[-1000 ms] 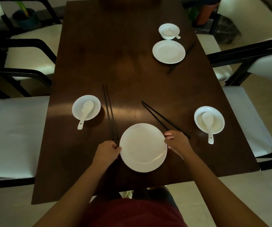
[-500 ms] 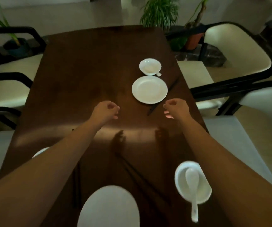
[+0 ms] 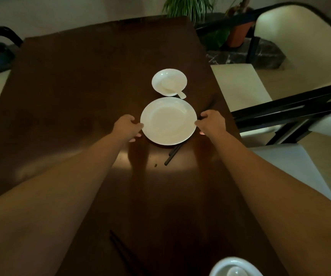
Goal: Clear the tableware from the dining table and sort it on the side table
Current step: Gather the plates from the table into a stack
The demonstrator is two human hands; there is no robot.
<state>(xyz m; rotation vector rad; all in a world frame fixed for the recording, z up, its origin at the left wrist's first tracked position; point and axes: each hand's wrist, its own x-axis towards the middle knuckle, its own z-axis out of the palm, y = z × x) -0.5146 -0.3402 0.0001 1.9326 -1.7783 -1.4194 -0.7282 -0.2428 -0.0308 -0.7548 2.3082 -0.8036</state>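
1. While the dining table (image 3: 65, 100) fills most of the frame, dark and glossy, cream-seated chairs (image 3: 292, 42) stand along its right edge and potted plants (image 3: 190, 5) sit past its far end at the top.
2. Both arms stretch from the bottom corners toward the frame's centre; half a second ago the hands hung short of the far setting, and a second ago they were at the near plate, which has dropped out of view.
3. The far plate (image 3: 168, 121) lies just right of centre, flat on the table, with dark chopsticks (image 3: 172, 155) running under its right side.
4. The left hand (image 3: 126, 126) now touches the plate's left rim, fingers curled at the edge; whether they have closed on it I cannot tell.
5. The right hand (image 3: 212, 122) meets the right rim likewise, grip equally unclear.
6. Above the plate sits a small bowl (image 3: 169, 82) holding a spoon (image 3: 173, 87); another bowl (image 3: 235, 267) peeks in at the bottom edge.
7. Judging by this, clearing has barely begun: the plate is about to be lifted.
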